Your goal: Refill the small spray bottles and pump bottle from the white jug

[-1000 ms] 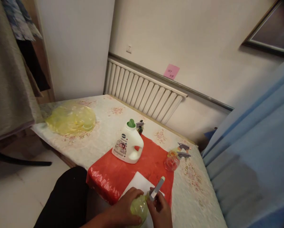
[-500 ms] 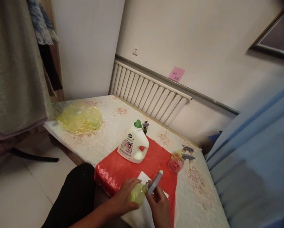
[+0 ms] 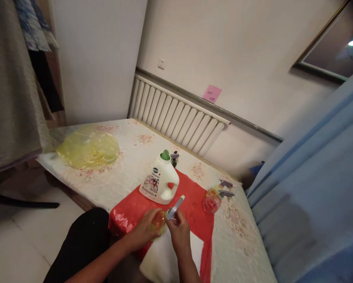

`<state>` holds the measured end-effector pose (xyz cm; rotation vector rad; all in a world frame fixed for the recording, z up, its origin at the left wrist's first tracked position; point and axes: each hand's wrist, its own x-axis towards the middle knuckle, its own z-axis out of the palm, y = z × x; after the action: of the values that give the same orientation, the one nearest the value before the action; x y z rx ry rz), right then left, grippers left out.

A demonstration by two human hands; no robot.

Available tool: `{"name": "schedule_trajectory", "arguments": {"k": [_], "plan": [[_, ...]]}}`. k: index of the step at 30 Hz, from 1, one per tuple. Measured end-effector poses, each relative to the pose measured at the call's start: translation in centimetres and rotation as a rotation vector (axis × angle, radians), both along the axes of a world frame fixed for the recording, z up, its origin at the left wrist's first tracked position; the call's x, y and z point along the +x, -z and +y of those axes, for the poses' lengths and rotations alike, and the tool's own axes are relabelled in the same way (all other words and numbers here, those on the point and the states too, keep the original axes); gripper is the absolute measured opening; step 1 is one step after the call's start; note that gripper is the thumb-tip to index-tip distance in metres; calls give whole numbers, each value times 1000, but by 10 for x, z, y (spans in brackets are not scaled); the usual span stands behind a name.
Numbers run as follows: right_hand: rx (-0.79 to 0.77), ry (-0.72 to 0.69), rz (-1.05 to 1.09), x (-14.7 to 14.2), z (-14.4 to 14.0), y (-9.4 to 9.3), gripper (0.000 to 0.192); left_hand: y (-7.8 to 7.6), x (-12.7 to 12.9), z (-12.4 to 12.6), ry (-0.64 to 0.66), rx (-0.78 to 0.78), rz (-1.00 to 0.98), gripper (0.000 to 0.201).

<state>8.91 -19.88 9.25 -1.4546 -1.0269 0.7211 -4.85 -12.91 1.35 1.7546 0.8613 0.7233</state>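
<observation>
Between my hands is a small yellowish see-through spray bottle [image 3: 158, 222], tilted, with a grey trigger head [image 3: 175, 207]. My left hand [image 3: 145, 230] is wrapped round its body. At the neck and trigger head, the fingers of my right hand [image 3: 179, 232] are closed. Just beyond stands a white detergent jug [image 3: 159, 181], upright and uncapped, a green spout in its mouth. It rests on a red plastic sheet [image 3: 191, 194]. A white cloth or paper [image 3: 170, 257] lies under my hands.
Right of the sheet stand a pink spray bottle [image 3: 212, 203] and a yellow one [image 3: 213, 192] behind it. Another grey trigger head [image 3: 174, 156] shows behind the jug. A yellow plastic bag [image 3: 88, 149] with a pale green cap [image 3: 109, 158] lies far left on the flowered tablecloth [image 3: 129, 157]. A blue curtain [image 3: 306, 204] hangs at right.
My hands have lifted the spray bottle forward and slightly left, closer to the jug, uncovering more of the white cloth or paper. The whole view has shifted a little.
</observation>
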Motion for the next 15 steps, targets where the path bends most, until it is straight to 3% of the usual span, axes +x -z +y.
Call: {"name": "schedule_trajectory", "arguments": {"k": [5, 9, 15], "plan": [[32, 10, 18, 8, 13, -10, 27, -4, 7, 11, -33, -47, -88, 75], [113, 40, 149, 20, 16, -25, 34, -11, 12, 15, -43, -73, -128, 73], [218, 206, 219, 41, 12, -47, 50, -4, 17, 18, -94, -106, -122, 75]]}}
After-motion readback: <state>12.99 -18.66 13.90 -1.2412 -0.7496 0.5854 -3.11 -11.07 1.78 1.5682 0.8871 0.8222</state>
